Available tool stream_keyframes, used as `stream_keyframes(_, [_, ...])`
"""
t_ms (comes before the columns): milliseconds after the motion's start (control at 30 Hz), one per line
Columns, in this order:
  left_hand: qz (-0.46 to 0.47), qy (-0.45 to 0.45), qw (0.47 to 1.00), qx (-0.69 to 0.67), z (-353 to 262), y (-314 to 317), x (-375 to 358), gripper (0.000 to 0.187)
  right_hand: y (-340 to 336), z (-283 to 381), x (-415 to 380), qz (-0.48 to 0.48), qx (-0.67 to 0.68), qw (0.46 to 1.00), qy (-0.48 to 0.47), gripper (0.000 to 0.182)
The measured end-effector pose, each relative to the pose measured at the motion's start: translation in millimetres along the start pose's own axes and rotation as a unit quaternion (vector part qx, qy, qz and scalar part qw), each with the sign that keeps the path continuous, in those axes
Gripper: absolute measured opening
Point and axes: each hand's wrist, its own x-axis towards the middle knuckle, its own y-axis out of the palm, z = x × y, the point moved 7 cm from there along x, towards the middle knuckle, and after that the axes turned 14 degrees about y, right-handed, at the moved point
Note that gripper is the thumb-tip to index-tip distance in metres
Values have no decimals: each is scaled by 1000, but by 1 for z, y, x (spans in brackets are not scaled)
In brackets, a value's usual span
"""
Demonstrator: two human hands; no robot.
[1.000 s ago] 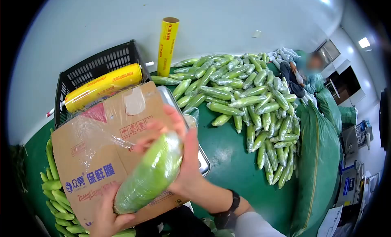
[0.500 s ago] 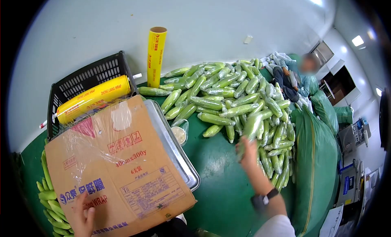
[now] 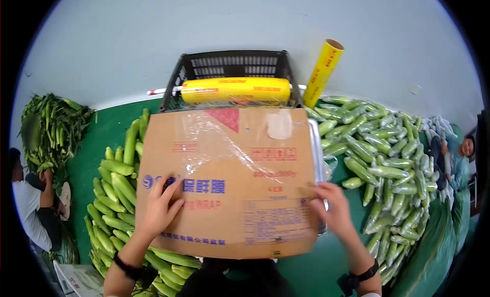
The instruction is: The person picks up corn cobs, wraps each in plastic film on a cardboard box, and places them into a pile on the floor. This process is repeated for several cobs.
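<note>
A cardboard box [image 3: 229, 159] with blue and red print lies in front of me, its flat top crossed by clear film. My left hand [image 3: 164, 210] rests on the left part of the box, fingers spread and holding nothing. At the box's right edge is my right hand [image 3: 332, 207], its fingers apart and slightly curled, with nothing visible in them. Beyond the box a yellow roll of cling film [image 3: 235, 90] lies on a rod across a black plastic crate [image 3: 240, 57]. Film stretches from the roll toward the box.
Unwrapped green corn ears [image 3: 115, 195] lie to the left, film-wrapped corn ears [image 3: 393, 169] to the right. A yellow film roll [image 3: 324, 72] stands by the wall. A metal tray [image 3: 317, 144] shows beside the box. People sit at far left [image 3: 30, 210] and far right [image 3: 462, 149].
My right hand has let go of a wrapped corn ear at the right-hand pile and come back to the box edge. The view has turned left. My left hand stays over the box.
</note>
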Motion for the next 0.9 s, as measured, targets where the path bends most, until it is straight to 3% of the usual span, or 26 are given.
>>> stream_keyframes(133, [-31,13,999,15,31,-2,53,31,62,53,38,-14,-82,993,-79,28])
stream_keyframes(233, [-49,114,992,32,45,11,76,16,80,32,69,-31,-98,992,-71,20])
stream_keyframes(333, [-96,117,982,-116,55,12,77,7,71,48,78,-42,-56,991,-111,10])
stream_keyframes(367, [-84,71,983,-145,61,14,71,6,66,49,78,-33,-37,991,-127,9])
stream_keyframes(433, [-60,-23,978,-200,66,11,54,5,62,35,72,49,62,996,-29,8])
stream_keyframes(500, [-122,-17,975,-184,60,-12,37,2,53,23,71,78,194,975,79,6])
stream_keyframes(567, [-184,-13,970,-158,56,-46,14,2,24,28,67,36,228,972,50,7])
stream_keyframes(600, [-190,-47,958,-211,53,-62,-5,3,6,18,57,7,175,982,76,9])
stream_keyframes(667, [-216,36,956,-195,41,-88,-49,11,-11,19,26,-51,122,987,93,7])
stream_keyframes(700, [-206,81,959,-177,28,-96,-70,15,-11,17,8,-2,170,981,95,6])
stream_keyframes(767, [-158,70,976,-135,6,-86,-108,20,4,21,-27,69,145,980,118,8])
stream_keyframes(900, [-145,-86,975,-144,23,-16,-187,17,53,-21,-78,106,176,957,203,4])
